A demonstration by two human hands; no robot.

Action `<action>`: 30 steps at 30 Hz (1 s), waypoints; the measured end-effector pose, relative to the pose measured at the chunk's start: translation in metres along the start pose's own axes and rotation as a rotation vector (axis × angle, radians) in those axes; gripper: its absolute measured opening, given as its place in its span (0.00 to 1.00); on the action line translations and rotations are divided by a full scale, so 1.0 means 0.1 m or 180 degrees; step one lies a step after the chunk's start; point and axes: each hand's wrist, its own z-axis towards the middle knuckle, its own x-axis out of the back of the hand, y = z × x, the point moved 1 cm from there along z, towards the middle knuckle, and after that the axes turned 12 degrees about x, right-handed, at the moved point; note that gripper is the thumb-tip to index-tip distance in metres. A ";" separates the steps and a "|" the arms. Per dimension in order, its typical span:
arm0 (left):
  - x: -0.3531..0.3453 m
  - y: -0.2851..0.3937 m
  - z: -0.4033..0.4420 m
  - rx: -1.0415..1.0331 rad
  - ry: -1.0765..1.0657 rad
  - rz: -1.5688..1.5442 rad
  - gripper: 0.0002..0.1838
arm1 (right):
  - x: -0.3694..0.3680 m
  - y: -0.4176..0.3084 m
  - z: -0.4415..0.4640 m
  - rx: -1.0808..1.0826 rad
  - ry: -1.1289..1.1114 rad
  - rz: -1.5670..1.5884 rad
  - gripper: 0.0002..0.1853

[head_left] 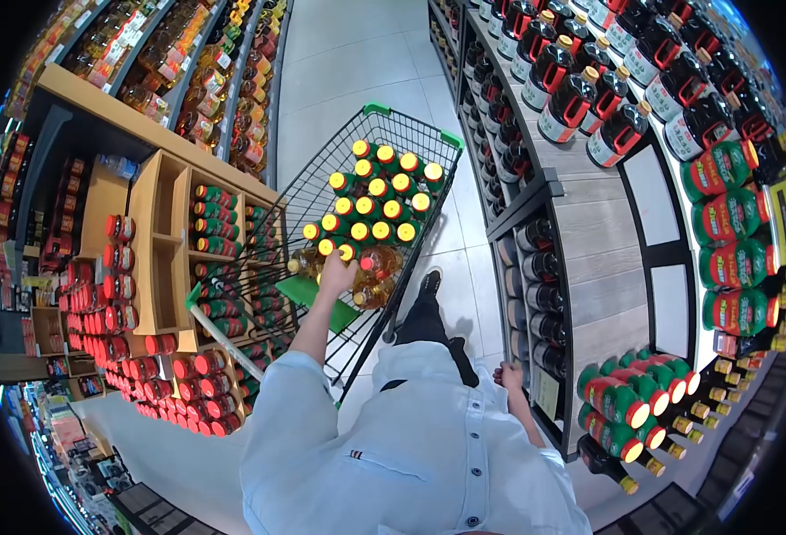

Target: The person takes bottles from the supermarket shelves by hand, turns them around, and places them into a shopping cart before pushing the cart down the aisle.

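A black wire shopping cart [264,234] with green corner pieces stands in front of me. Inside it are rows of green bottles [377,188] with yellow caps, standing upright. My left hand [336,275] reaches over the cart's near part, its fingers closed round the top of a yellow-capped bottle [347,252] at the near edge of the group. Beside that hand lie several bottles of amber oil [373,294], one with a red cap. My right hand [508,375] hangs low at my side by the shelf, fingers curled in, with nothing visible in it.
A shelf [603,259] on the right carries dark bottles [571,105] with red handles and green jars [728,223]. On the left, a wooden rack [157,241] holds red-capped jars [121,259]. Oil bottles [165,58] line the far left shelves. Tiled floor [357,53] runs ahead.
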 end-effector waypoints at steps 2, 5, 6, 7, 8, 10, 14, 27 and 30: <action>-0.15 0.14 0.26 0.0245 -0.0101 0.0366 0.31 | -0.05 -0.19 -0.02 -0.0001 0.0166 -0.0033 0.11; -0.38 0.24 0.70 0.0415 -0.0397 0.0692 0.35 | -0.15 -0.66 -0.19 -0.0074 0.0265 -0.0388 0.11; -0.44 0.28 0.80 0.0512 -0.0471 0.0940 0.36 | -0.19 -0.86 -0.28 -0.0070 0.0226 -0.0654 0.11; -0.50 0.30 0.89 0.0519 -0.0534 0.0988 0.37 | -0.23 -0.99 -0.33 -0.0045 0.0267 -0.0813 0.11; -0.55 0.33 0.97 0.0538 -0.0582 0.0991 0.37 | -0.27 -1.13 -0.34 -0.0081 0.0284 -0.0845 0.11; -0.60 0.40 1.07 0.0565 -0.0646 0.1248 0.36 | -0.30 -1.27 -0.35 -0.0031 0.0389 -0.0758 0.11; -0.82 0.31 1.29 0.0777 -0.0816 0.1366 0.36 | -0.38 -1.44 -0.30 0.0083 0.0488 -0.0301 0.09; -0.07 0.43 0.97 0.0251 -0.0427 0.1130 0.29 | -0.68 -1.83 -0.03 0.0334 0.0087 -0.0582 0.08; 0.53 0.65 0.67 0.0071 -0.0250 0.0975 0.28 | -0.67 -1.78 0.18 0.0503 -0.0034 -0.0735 0.08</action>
